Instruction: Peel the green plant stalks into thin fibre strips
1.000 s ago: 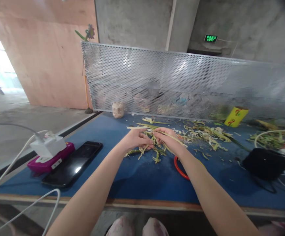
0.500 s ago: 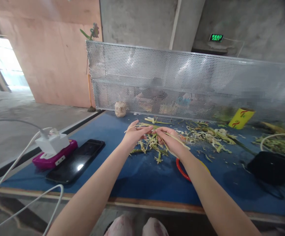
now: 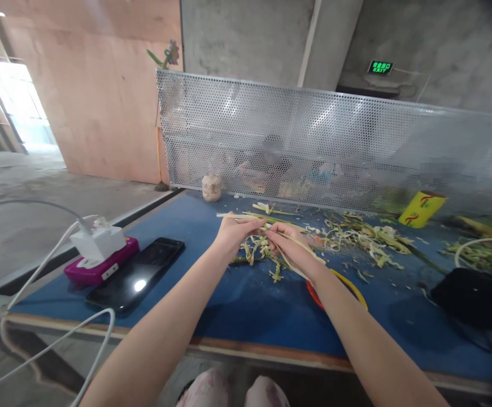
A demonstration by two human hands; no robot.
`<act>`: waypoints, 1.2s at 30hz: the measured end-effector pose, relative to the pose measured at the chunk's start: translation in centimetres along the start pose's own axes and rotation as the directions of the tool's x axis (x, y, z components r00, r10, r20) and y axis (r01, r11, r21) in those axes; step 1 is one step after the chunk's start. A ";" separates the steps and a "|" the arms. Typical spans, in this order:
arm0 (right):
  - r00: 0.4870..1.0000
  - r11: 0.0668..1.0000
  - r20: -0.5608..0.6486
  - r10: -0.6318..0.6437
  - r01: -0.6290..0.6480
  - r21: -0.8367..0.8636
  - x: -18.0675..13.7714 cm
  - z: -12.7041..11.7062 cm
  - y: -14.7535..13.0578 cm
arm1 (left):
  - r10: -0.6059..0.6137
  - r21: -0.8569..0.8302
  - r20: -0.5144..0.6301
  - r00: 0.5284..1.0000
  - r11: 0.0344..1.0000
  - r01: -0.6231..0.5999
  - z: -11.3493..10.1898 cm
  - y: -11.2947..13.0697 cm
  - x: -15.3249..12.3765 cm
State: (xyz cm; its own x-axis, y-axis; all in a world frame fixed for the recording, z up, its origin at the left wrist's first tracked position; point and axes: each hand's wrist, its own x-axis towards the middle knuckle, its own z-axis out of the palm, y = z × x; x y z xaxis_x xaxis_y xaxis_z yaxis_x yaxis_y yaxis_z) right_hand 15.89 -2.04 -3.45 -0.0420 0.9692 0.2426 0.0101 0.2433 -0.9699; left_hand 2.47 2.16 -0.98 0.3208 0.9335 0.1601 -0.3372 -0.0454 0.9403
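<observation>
Both my hands meet over the blue table (image 3: 237, 305), just above a small heap of green and pale plant scraps (image 3: 262, 254). My left hand (image 3: 234, 234) is closed in a pinch on a long pale plant strip (image 3: 246, 217) that sticks out to the left. My right hand (image 3: 294, 246) is closed on the same strip, whose other end runs down past my wrist. The fingertips of the two hands almost touch.
A black phone (image 3: 138, 274), a magenta box (image 3: 97, 267) with a white charger (image 3: 97, 242) and cables lie at left. Red and yellow rings (image 3: 347, 285) sit under my right forearm. More scraps (image 3: 364, 234), a yellow carton (image 3: 421, 209), a black pouch (image 3: 474, 291) and a perforated metal screen (image 3: 334, 147) stand beyond.
The left hand's fingers, spread half a second ago, have closed back onto the strip. The hands stay together; the view has shifted slightly.
</observation>
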 end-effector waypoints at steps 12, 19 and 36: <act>0.999 0.979 0.018 0.039 -0.042 0.200 0.6 -0.8 -0.7 | -0.255 0.006 0.081 0.963 0.967 0.256 0.5 0.1 -0.5; 0.999 0.995 -0.031 -0.014 0.017 0.094 0.6 -1.5 -0.5 | -0.103 0.162 0.036 0.994 0.982 0.096 0.3 0.5 -0.7; 0.997 0.999 -0.072 -0.012 0.009 -0.035 0.3 -1.8 -0.7 | -0.074 0.049 0.279 0.957 0.997 0.063 0.9 0.6 -1.2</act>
State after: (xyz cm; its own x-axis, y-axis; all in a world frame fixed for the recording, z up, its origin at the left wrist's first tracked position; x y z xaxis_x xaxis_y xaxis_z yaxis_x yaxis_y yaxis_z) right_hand 17.64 -1.82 -2.66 0.0298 0.9666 0.2546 0.0447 0.2532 -0.9664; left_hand 2.68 0.70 -0.31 0.5793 0.7977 0.1676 -0.2722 -0.0045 0.9622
